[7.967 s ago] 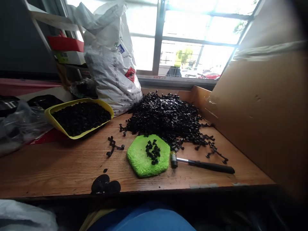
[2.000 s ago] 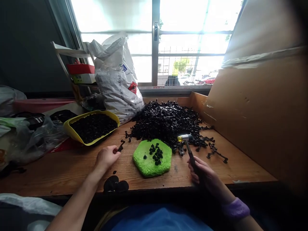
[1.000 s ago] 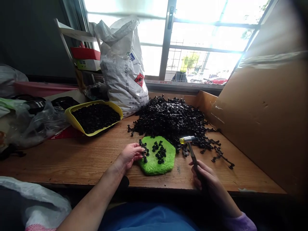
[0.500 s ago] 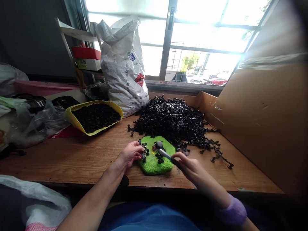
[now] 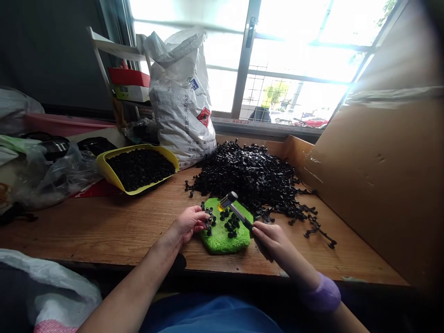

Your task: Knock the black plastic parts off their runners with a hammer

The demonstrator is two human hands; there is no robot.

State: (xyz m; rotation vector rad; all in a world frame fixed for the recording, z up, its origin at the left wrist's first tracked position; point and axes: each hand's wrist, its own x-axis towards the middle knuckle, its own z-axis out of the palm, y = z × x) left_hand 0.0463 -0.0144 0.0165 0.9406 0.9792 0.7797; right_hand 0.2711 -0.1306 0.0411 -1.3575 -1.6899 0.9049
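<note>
My right hand (image 5: 269,238) grips the dark handle of a small hammer (image 5: 229,200), whose head has a black face and a yellow face. The hammer head is raised over a green fuzzy pad (image 5: 225,243) on the table. Between the fingers of my left hand (image 5: 191,222) is a black plastic piece with round knobs (image 5: 208,221), at the pad's left edge. Several loose round black parts (image 5: 231,225) lie on the pad, below the hammer head.
Behind the pad rises a big heap of black plastic pieces (image 5: 253,173). A yellow scoop tray (image 5: 138,190) full of small black parts stands left, beside a white woven sack (image 5: 180,97). Cardboard (image 5: 378,175) walls off the right side. A few pieces (image 5: 321,231) lie near it.
The hammer head has lifted slightly and tilted, so its yellow face now shows more clearly. My left hand stays in place with the black piece. The view has shifted a little.
</note>
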